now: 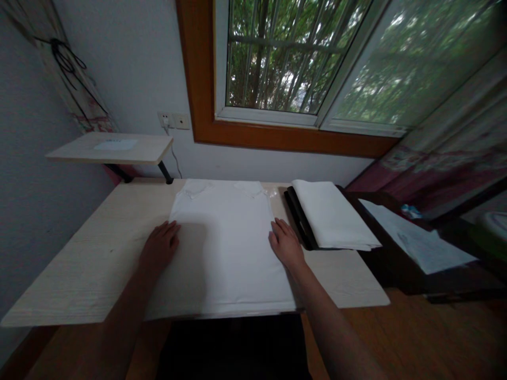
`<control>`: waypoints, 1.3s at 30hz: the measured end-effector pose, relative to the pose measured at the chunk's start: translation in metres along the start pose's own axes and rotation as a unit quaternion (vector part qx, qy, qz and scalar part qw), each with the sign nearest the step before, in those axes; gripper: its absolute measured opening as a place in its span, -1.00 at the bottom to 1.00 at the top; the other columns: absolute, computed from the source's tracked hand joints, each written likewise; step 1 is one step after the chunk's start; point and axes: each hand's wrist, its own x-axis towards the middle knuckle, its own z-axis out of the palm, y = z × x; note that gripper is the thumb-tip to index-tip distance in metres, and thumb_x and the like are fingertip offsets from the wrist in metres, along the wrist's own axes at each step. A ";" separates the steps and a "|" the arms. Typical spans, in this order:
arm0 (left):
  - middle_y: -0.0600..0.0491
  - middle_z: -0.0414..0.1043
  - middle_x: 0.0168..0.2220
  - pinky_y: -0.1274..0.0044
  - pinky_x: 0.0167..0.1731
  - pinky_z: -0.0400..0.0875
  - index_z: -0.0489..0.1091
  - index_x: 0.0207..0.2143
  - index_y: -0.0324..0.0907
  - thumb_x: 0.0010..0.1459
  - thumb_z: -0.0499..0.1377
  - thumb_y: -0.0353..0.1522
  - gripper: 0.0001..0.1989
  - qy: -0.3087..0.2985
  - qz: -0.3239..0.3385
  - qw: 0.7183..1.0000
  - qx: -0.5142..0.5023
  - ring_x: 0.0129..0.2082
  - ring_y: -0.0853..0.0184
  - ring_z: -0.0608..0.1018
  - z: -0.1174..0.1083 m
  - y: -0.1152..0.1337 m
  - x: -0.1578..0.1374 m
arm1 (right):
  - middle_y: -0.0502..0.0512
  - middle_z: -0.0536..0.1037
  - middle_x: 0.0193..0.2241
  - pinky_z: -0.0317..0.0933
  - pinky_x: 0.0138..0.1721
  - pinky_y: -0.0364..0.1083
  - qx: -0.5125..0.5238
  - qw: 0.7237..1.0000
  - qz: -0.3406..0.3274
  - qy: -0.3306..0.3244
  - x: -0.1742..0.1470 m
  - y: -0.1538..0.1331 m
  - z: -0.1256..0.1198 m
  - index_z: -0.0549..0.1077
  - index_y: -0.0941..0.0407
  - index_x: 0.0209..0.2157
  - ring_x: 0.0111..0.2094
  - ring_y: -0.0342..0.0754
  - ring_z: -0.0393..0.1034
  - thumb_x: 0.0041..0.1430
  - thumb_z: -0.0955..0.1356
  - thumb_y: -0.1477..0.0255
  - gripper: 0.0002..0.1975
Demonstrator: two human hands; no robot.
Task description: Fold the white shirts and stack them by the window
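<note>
A white cloth (237,248), which looks like a garment, lies spread flat on the table, its lower edge along the table's front edge. Small folded-over pieces show at both of its far corners. My left hand (160,245) rests at the cloth's left edge, fingers laid out on it, the thumb close beside them. On the opposite edge lies my right hand (285,243), with its fingers stretched forward onto the fabric. Neither hand lifts the cloth. The undersides of both hands are hidden.
Folded white cloth (332,214) lies over a black folded item (299,219) on the table's (99,253) right. A raised shelf (106,148) with a paper label stands back left. Beyond the right edge, a white sheet (412,235) lies on a dark surface. A window is ahead.
</note>
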 end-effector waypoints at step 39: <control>-0.10 0.38 0.28 0.17 0.35 0.20 0.43 0.20 -0.23 0.35 -0.07 -0.27 -0.50 -0.005 0.012 1.000 0.004 0.34 0.09 0.34 0.007 -0.010 -0.002 | 0.24 0.46 -0.02 0.26 0.16 0.13 0.044 0.999 0.012 0.029 0.000 0.003 -0.005 0.50 0.07 0.14 0.04 0.15 0.32 0.34 0.26 0.36 -0.60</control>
